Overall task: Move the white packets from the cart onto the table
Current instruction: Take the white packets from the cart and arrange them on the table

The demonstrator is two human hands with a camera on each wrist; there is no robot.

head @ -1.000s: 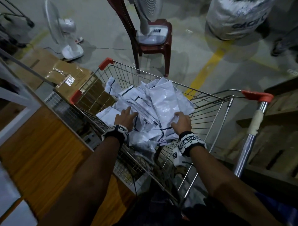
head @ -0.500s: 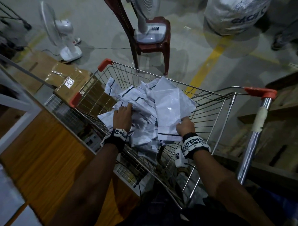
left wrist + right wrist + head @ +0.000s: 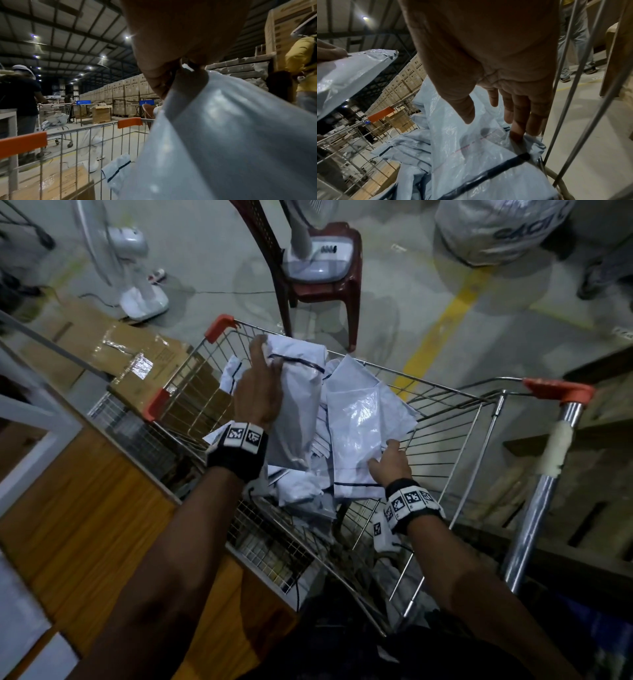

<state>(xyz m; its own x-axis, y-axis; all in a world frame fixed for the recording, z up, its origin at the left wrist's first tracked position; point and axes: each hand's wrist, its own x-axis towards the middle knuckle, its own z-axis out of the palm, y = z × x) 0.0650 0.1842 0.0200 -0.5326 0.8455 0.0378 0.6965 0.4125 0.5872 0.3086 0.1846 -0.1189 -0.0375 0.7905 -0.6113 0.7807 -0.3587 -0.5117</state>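
A wire shopping cart (image 3: 445,388) with orange corner caps holds a loose pile of white packets (image 3: 301,487) with dark stripes. My left hand (image 3: 263,361) is raised over the cart's far left part and pinches the top of one white packet (image 3: 298,412), which hangs below it. In the left wrist view that packet (image 3: 223,135) fills the right side under the pinching fingers (image 3: 164,81). My right hand (image 3: 390,460) is at the cart's right wall, fingers straight, touching a second packet (image 3: 363,433) (image 3: 471,148). The wooden table (image 3: 85,525) lies at the left.
Taped cardboard boxes (image 3: 137,361) sit beyond the cart's left side. A red chair (image 3: 322,285) carrying a fan base and a white standing fan (image 3: 140,268) are on the floor ahead. The cart's metal handle post (image 3: 548,474) stands at right. Other people (image 3: 22,94) work nearby.
My left hand rose from the pile toward the cart's far side, lifting a packet. My right hand's grip on the other packet loosened; its fingers now lie straight against it.
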